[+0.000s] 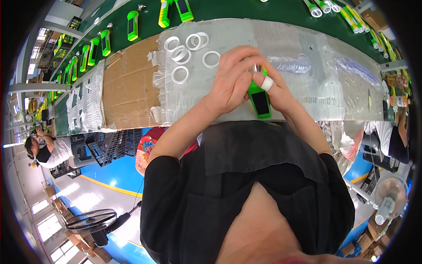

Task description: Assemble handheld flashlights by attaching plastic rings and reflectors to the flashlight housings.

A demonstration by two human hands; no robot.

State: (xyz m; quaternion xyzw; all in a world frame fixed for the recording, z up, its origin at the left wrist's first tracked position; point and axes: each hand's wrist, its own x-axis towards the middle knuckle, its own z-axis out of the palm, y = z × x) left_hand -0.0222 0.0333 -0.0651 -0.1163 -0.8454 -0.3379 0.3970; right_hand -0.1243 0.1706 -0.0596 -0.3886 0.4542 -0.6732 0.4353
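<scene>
Both my hands meet over a green flashlight (260, 103) with a dark panel on its side. My left hand (231, 81) wraps over its front end, fingers curled. My right hand (274, 90), one finger wrapped in white tape, grips the flashlight from the right. Several white plastic rings (180, 75) lie loose on the taped, plastic-covered work surface (307, 94) just left of my left hand. A row of clear round lenses (292, 64) lies to the right of my hands.
A green conveyor belt (246, 11) behind the work surface carries more green flashlights (132, 25). Bare cardboard (127, 86) covers the bench to the left. Other people (46, 149) sit at both sides. A floor fan (92, 220) stands lower left, another fan (389, 196) lower right.
</scene>
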